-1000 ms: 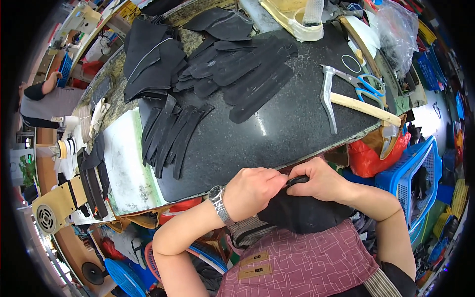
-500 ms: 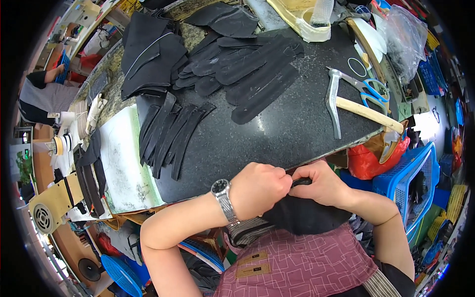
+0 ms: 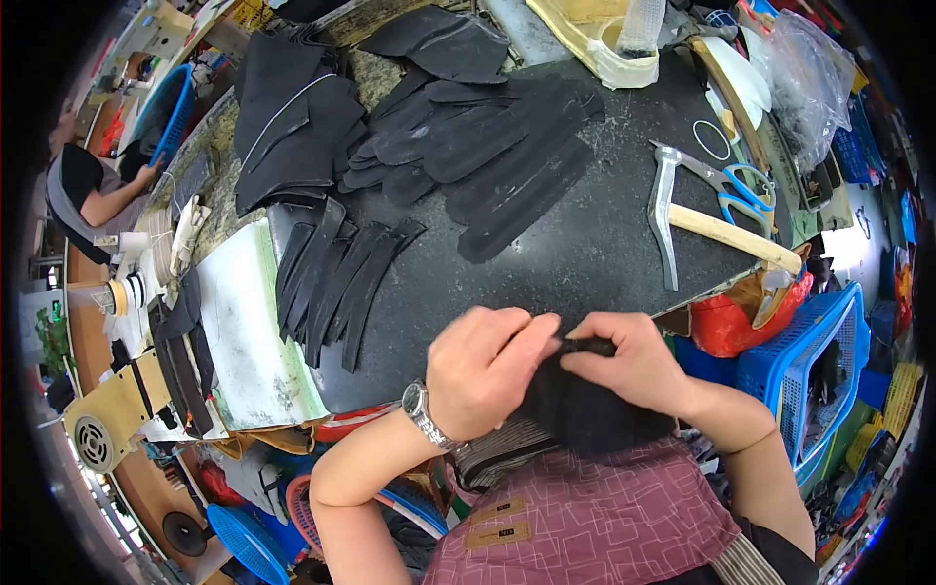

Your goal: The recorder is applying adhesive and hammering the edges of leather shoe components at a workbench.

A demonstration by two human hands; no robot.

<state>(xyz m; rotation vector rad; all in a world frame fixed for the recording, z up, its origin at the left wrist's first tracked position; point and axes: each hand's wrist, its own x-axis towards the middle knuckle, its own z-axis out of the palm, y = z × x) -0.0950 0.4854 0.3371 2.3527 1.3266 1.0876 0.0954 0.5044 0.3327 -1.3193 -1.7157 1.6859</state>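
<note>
- Pinching along its upper edge, a dark fabric piece (image 3: 585, 409) is held at the near edge of the tabletop (image 3: 585, 263), at about 6 o'clock in the head view, over the person's lap.
- The left hand (image 3: 485, 370) is closed on the left side of the piece's top edge, its fingers (image 3: 531, 331) folded over the rim; a wristwatch (image 3: 421, 409) is worn on that wrist.
- The right hand (image 3: 629, 361) is clamped on the same edge just beside the left one, thumb and fingertips pressed together on a small rolled fold.
- Compared with a second ago, the left forearm has been swung lower and outward, toward 7 o'clock, while both hands have been kept on the edge; the grip point seems to have been shifted slightly along the rim, which is judged to mean the edge is being worked bit by bit.
- Beyond the hands, narrow black strips (image 3: 336, 278) are fanned out at 10 o'clock, and larger black cut pieces (image 3: 487, 146) are piled at 12 o'clock.
- A hammer (image 3: 702, 229) and blue-handled scissors (image 3: 746, 185) are lying at 2 o'clock, well apart from the hands.
</note>
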